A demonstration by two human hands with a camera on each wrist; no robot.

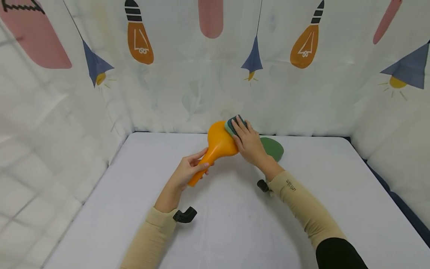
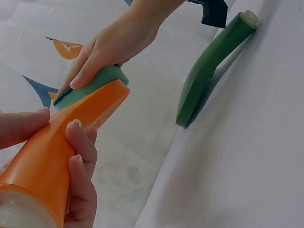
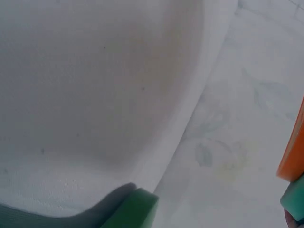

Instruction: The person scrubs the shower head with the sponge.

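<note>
White table below; orange spoon held up over it, green utensil lying near far edge. L hand grips spoon's handle, R hand holds sponge to its bowl — prob. mid-wipe. Next move likely needs steady L grip, sponge slid across.

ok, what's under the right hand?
Under the right hand is a two-tone sponge, touching the rounded end of the orange spoon-shaped object. The orange patch beneath the sponge is covered and can't be seen.
</note>
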